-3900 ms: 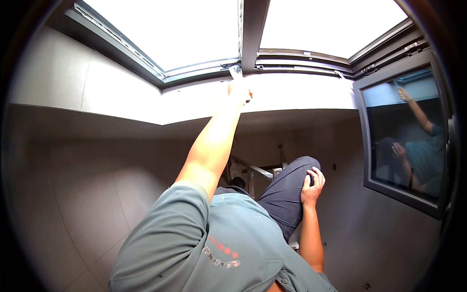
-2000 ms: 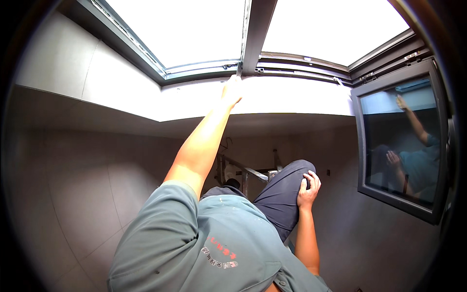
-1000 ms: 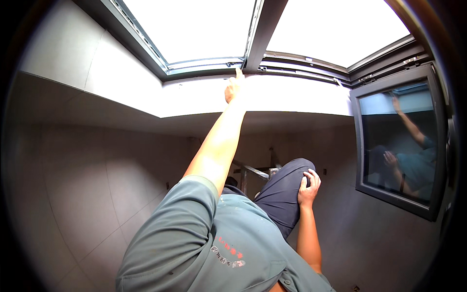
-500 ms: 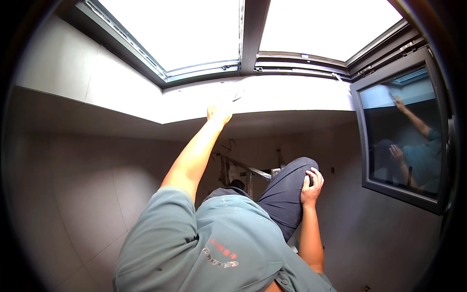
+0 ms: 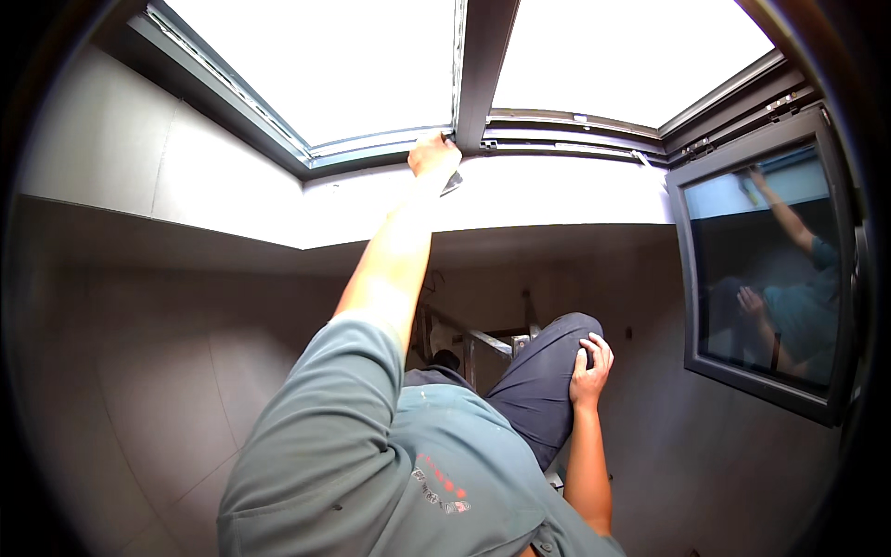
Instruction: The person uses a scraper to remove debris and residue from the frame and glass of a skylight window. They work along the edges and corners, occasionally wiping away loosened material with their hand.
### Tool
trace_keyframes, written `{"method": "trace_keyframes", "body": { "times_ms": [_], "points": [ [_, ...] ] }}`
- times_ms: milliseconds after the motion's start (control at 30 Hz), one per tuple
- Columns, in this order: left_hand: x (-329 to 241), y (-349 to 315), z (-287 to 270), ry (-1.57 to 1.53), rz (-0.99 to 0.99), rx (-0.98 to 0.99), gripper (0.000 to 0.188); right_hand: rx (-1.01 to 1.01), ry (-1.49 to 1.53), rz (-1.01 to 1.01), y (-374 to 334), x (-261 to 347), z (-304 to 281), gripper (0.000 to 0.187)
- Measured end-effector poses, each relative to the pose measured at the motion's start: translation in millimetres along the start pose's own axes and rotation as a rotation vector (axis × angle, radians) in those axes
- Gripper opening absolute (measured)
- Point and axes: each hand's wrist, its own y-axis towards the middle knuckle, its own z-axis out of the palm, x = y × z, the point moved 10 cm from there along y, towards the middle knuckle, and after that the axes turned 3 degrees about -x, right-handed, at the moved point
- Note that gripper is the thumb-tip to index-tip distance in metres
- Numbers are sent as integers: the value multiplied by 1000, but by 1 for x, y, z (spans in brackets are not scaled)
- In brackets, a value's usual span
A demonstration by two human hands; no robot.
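My right hand (image 5: 590, 364) lies flat on my raised knee (image 5: 557, 357), fingers spread a little over the dark trouser cloth, gripping nothing, at abt 5 o'clock from frame centre. My left hand (image 5: 432, 154) is stretched up at 12 o'clock, arm fully extended, fingers curled onto the lower edge of the window frame (image 5: 371, 148), right where the dark centre post (image 5: 478, 65) meets it. A small dark tool (image 5: 452, 182) pokes out under the palm; can't tell if the hand actually grips it or only presses it to the sill.

Nearest the lens: my grey-green t-shirt (image 5: 371, 464), w/ a small red print on the chest, filling the btm of the shot. Just past it, btwn body and wall, the metal rails of a stepladder (image 5: 478, 345) show beside the knee.

Further out, grey tiled wall (image 5: 148, 353) at 8 to 9 o'clock, running up to the pale window ledge (image 5: 538, 195) at 12. At 3 o'clock, an opened dark-framed window sash (image 5: 766, 278) hangs inward, its glass mirroring my shirt and both arms. Farthest: two bright, washed-out glass panes (image 5: 343, 65) either side of the post, at 11 and 1 o'clock.
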Motion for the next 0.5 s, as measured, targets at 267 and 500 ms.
{"method": "trace_keyframes", "body": {
  "times_ms": [267,500],
  "points": [
    [87,-131,-54,2,167,318,20,-10,6,6,0,2,2,20],
    [127,-167,-65,134,202,518,20,-6,4,-1,-5,7,1,19]
  ]
}}
